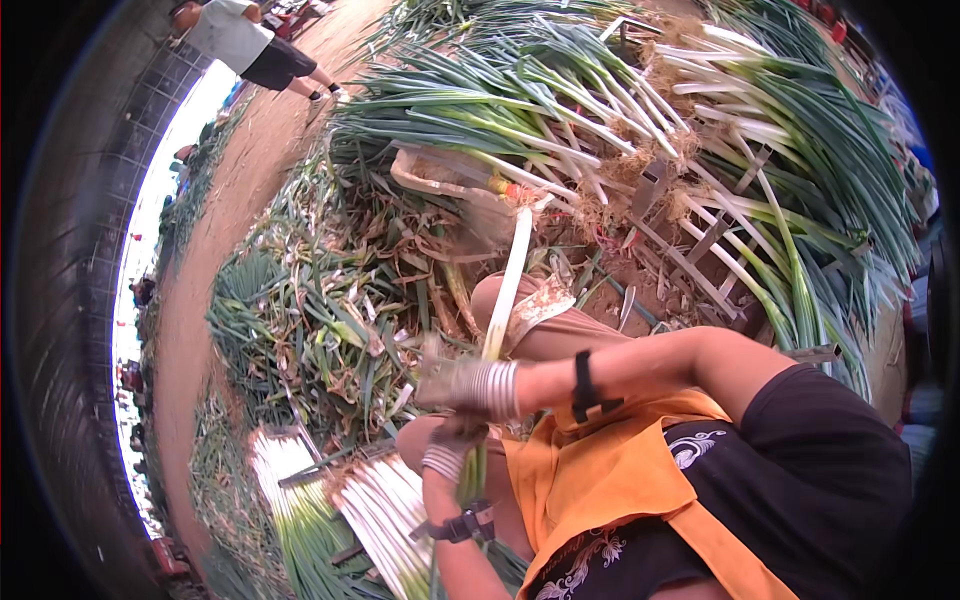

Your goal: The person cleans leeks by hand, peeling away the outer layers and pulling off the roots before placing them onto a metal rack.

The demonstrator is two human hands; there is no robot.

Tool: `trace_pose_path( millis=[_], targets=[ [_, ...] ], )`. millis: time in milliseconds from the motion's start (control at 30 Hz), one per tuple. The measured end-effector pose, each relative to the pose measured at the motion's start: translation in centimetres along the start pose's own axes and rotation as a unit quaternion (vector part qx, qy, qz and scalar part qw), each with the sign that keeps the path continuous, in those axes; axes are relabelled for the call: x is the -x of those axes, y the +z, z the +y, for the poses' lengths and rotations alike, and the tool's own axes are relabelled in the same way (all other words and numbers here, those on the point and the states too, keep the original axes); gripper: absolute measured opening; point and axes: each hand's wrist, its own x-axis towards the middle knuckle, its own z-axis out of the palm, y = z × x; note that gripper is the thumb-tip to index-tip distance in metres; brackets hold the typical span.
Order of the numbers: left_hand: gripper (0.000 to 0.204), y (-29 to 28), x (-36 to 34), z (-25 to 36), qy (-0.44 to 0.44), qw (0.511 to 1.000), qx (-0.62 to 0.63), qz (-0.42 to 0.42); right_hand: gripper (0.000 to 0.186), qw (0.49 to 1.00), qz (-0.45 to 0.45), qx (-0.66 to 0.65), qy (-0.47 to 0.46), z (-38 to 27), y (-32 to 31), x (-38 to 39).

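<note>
A single green onion [510,280] stands upright before me, white shank and root end up, its green part running down through my hands. My left hand [455,440], in a grey glove with striped cuff, is closed round its lower part. My right hand [460,385], similarly gloved, is just above, at the stalk and smeared by motion, so its grip is unclear. Behind the root end lies a pale, blurred tray-like piece [435,170] with a red-and-yellow part [505,188].
Piled green onions [820,170] fill the upper right among metal bars [650,185]. Leafy trimmings [320,300] heap at left. Trimmed bundles [370,500] lie lower left. A person [270,60] stands on the dirt path [210,250] at upper left.
</note>
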Motion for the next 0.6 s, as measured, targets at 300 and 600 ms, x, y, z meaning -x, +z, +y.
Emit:
trace_pose_path(
  millis=[300,600],
  targets=[
    [0.025,1.8,1.7,4.3,-0.131,0.99,0.056,0.002,0.02,0.961,-0.104,0.235,0.099,16.0,-7.6,-1.7],
    [0.03,1.0,4.2,7.9,-0.172,0.975,-0.12,0.068,0.019,0.871,-0.032,0.367,0.326,13.3,-17.1,-3.7]
  ],
)
